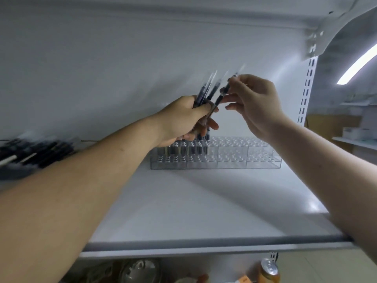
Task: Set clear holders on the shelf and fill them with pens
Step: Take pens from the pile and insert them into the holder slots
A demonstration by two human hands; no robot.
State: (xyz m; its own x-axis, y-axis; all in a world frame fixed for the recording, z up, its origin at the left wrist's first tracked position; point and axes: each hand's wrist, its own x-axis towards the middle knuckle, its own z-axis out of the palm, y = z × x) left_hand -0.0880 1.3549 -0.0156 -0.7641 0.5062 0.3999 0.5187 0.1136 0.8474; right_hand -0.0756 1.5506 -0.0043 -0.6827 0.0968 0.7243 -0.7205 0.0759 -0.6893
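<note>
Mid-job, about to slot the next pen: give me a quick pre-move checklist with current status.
1. Clear holder stands on the shelf: ok.
2. Right hand pinches one pen: ok.
3. That pen clear of the bundle in the left hand: not ok, lower end at left fingers.
4. Empty slots at holder's right: ok.
5. Pen's tip direction: cannot tell, blurred.

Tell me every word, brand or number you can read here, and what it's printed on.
No text here can be read.
Can: label too blurred.
Orange pack: cut off at the frame edge, nothing legible.
Held pens: motion-blurred.
Loose pens on the left: blurred.
Holder: no print visible.
</note>
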